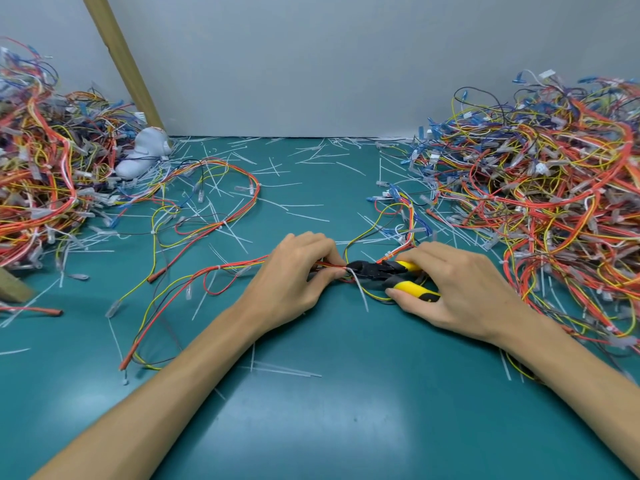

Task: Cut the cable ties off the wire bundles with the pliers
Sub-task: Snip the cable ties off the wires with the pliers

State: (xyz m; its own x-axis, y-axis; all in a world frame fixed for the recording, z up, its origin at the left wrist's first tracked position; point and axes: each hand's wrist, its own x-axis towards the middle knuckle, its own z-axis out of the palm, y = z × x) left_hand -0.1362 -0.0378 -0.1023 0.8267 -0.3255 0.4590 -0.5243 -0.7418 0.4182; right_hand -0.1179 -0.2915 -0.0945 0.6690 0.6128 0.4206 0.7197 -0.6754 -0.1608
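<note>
- Pliers (pixel 377 271) lie low over the green table (pixel 346 393), centre front, long axis running left to right, black nose pointing left, yellow handles trailing right and spread apart.
- The nose sits right at a white cable tie (pixel 360 289) on the wire bundle (pixel 225 268).
- Right hand (pixel 460 289) wraps fingers and thumb round the handles.
- Left hand (pixel 298 275) pinches the bundle just beside the nose.
- Cut ties (pixel 304 206) litter the table; wire heaps rise at far left (pixel 45 174) and far right (pixel 554 202).
</note>
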